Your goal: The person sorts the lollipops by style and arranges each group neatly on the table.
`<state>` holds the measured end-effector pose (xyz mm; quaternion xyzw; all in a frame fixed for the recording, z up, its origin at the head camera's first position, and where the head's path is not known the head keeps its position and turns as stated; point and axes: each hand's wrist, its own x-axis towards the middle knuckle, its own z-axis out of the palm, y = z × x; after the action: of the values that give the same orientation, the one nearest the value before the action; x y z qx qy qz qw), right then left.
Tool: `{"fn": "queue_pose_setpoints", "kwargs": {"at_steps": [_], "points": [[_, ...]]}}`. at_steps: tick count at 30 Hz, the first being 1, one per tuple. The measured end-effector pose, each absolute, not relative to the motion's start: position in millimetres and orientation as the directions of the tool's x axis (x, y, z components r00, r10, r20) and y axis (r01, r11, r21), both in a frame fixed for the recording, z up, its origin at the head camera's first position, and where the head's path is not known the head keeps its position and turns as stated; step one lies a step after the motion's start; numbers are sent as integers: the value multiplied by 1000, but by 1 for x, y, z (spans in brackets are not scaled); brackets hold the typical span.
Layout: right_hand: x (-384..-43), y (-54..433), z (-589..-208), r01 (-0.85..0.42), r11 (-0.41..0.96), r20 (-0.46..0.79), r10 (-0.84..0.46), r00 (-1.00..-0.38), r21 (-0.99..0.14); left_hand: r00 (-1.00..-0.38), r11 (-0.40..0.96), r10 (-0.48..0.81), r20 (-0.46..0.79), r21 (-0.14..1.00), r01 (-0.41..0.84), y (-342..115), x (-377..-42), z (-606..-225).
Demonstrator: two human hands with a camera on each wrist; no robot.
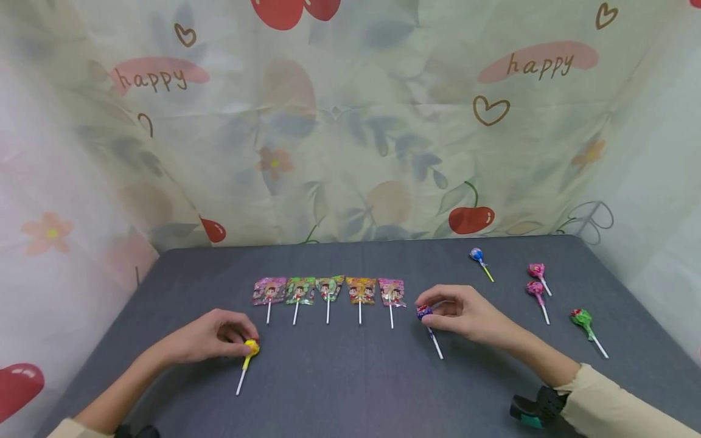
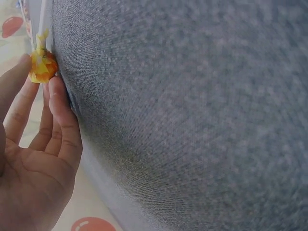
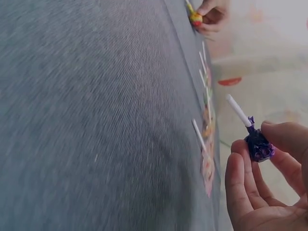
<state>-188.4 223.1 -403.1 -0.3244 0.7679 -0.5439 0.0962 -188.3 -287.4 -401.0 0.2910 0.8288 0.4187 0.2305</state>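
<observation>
My left hand point(image 1: 219, 334) pinches the wrapped head of a yellow lollipop point(image 1: 251, 348) between thumb and fingers; its white stick points down toward the front. In the left wrist view the yellow-orange wrapper point(image 2: 43, 66) shows at the fingertips. On the other side, my right hand point(image 1: 465, 313) holds a purple lollipop point(image 1: 424, 312) by its head, thumb on one side and fingers on the other. The right wrist view shows this purple wrapper point(image 3: 260, 147) with its white stick angled away from the palm. Between the hands lies a row of flat-packed lollipops point(image 1: 328, 288).
Loose lollipops lie at the right of the dark grey table point(image 1: 350, 389): a blue one point(image 1: 476, 254), two pink ones point(image 1: 535, 288) and a green one point(image 1: 582, 317). A printed curtain point(image 1: 339, 140) hangs behind the table. A black wrist device point(image 1: 539, 406) sits by the right sleeve.
</observation>
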Motion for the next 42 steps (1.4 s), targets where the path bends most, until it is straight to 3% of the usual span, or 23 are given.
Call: {"fn": "queue_pose_setpoints", "kwargs": {"at_steps": [13,27,42], "points": [[-188,173,-404,-308,171,133,-637,-760,-936,-732,495,664,-151,823,279,-286,-189,-401],[-184,105,-410,-243,38,144,-712,-687,-969,-732,496,663,-157,824,272,-285,-187,-400],[-173,41,-422,-257,12,167,-729,-664,-966,-731,491,666,-147,824,282,-284,-186,-399]]}}
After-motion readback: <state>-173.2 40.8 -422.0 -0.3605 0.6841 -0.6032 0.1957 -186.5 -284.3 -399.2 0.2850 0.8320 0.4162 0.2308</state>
